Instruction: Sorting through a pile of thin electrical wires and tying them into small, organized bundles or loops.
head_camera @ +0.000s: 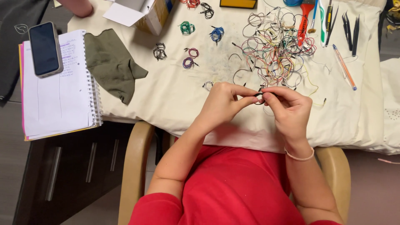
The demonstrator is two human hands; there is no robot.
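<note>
A person in a red top sits in a wooden armchair (134, 166) at a table covered with a cream cloth (175, 100), stained in places, seen from above; a dark cabinet with metal handles (62, 166) stands to the left, below the table edge. Nearest, the left hand (223, 102) and right hand (287, 108) meet just above the cloth's near edge, thumb and forefinger of each pinched together on a small black coil of wire (259, 98) held between them; the coil is mostly hidden by the fingertips, so its exact shape is hard to tell. A pale bracelet (299, 157) circles the right wrist. Just beyond the fingers lies a loose tangle of coloured wires (273, 48), and beyond the left hand sit small wound bundles: purple (189, 58), black (159, 51), green (187, 28) and blue (216, 33). Far left of the fingers, an olive cloth (110, 62) lies beside a spiral notebook (58, 96) with a dark phone (45, 49) on top. Beyond and right of the fingers are an orange pen (344, 66), black tweezers (351, 31) and an orange-handled tool (304, 23), partly cut off by the top edge. An open cardboard box (143, 12) and another person's arm (77, 6) are cropped at the top left.
</note>
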